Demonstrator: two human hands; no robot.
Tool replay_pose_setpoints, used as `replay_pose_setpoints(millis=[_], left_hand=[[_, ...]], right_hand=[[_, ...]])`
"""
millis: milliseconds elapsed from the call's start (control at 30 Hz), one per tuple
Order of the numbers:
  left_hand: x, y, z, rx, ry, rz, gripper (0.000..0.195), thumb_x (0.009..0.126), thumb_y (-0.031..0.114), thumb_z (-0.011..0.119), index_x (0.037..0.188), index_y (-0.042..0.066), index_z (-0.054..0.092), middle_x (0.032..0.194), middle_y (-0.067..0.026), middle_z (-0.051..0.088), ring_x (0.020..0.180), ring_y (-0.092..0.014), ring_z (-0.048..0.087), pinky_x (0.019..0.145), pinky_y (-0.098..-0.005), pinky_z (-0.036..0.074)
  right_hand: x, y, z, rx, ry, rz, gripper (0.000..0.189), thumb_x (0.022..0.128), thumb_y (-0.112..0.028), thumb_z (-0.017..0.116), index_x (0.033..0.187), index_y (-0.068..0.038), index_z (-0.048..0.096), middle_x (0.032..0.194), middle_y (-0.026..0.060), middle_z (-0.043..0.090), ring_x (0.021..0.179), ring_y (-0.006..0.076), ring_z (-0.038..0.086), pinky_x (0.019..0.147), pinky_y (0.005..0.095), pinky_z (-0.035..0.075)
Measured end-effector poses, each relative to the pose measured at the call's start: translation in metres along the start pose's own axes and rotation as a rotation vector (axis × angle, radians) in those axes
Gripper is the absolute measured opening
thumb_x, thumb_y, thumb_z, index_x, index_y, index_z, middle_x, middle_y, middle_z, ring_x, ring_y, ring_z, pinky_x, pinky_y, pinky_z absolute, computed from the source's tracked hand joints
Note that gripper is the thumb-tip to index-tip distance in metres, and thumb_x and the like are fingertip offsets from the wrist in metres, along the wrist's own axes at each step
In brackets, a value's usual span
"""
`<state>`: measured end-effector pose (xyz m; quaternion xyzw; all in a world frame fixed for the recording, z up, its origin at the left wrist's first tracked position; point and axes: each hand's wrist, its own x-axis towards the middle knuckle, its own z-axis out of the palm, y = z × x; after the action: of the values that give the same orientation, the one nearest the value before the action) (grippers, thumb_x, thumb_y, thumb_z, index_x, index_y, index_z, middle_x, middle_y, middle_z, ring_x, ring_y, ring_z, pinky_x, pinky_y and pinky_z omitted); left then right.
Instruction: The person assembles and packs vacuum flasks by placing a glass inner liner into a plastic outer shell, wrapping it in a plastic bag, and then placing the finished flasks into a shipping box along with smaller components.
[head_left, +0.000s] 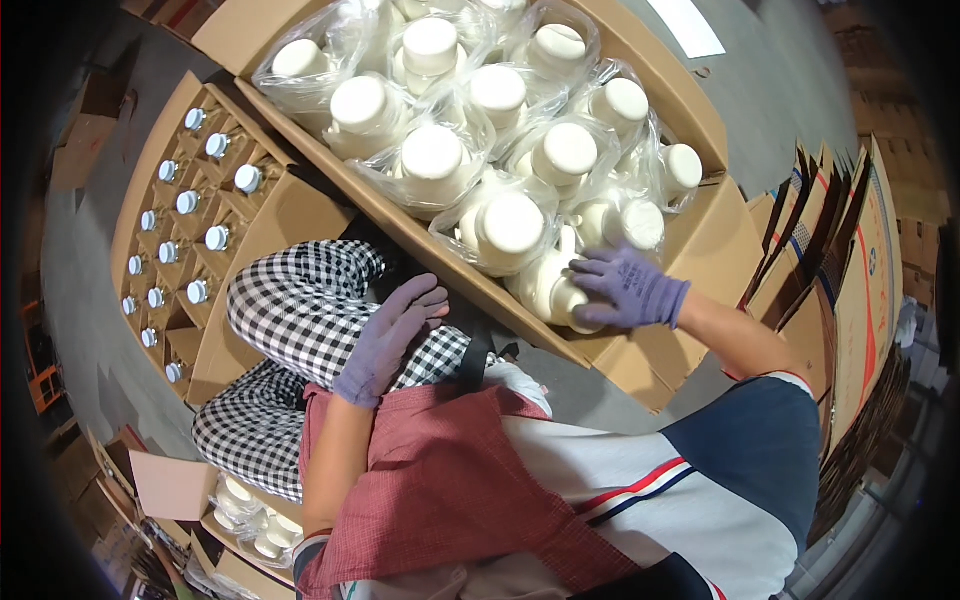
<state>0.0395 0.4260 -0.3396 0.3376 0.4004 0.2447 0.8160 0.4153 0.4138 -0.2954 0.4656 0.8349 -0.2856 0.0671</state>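
My right hand (626, 289), in a purple glove, is at the near right corner of a large cardboard box (360, 184). Its thumb and fingers lie around the top of a tilted cream jug (551, 281); the palm side is hidden. Beside it stands another cream jug with a round lid (512, 225), wrapped in clear plastic. Several more wrapped cream jugs (433, 152) fill the box in rows. My left hand (394, 341), gloved in purple with some fingertips bare, rests on my checkered trouser leg (300, 292) and holds nothing.
On the left, a divided carton (196, 94) holds several bottles with pale blue caps (187, 201). Flattened printed cartons (862, 300) stand upright at right. Behind me, at lower left, an open box (217, 529) contains more cream jugs (274, 534). Grey floor (86, 300) shows between the boxes.
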Motion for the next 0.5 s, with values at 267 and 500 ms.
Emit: replay_pose_setpoints(millis=[267, 500], left_hand=[[0.010, 0.005, 0.009, -0.042, -0.046, -0.029, 0.048, 0.100, 0.015, 0.051, 0.142, -0.005, 0.041, 0.132, -0.0181, 0.056, 0.119, -0.023, 0.056, 0.103, -0.0326, 0.044], [0.002, 0.002, 0.017, 0.085, -0.039, -0.010, 0.051, 0.102, 0.019, 0.048, 0.146, -0.004, 0.036, 0.134, -0.0175, 0.054, 0.121, -0.024, 0.055, 0.106, -0.0349, 0.042]], right_hand=[[0.021, 0.176, -0.009, 0.172, -0.219, 0.400, 0.047, 0.093, -0.013, 0.053, 0.138, -0.026, 0.056, 0.122, 0.0145, 0.066, 0.101, 0.0348, 0.064, 0.095, 0.0416, 0.050], [0.093, 0.196, 0.034, -0.605, -0.340, 0.083, 0.027, 0.090, -0.029, 0.053, 0.107, -0.016, 0.070, 0.107, 0.0147, 0.070, 0.098, 0.0325, 0.068, 0.088, 0.0441, 0.052]])
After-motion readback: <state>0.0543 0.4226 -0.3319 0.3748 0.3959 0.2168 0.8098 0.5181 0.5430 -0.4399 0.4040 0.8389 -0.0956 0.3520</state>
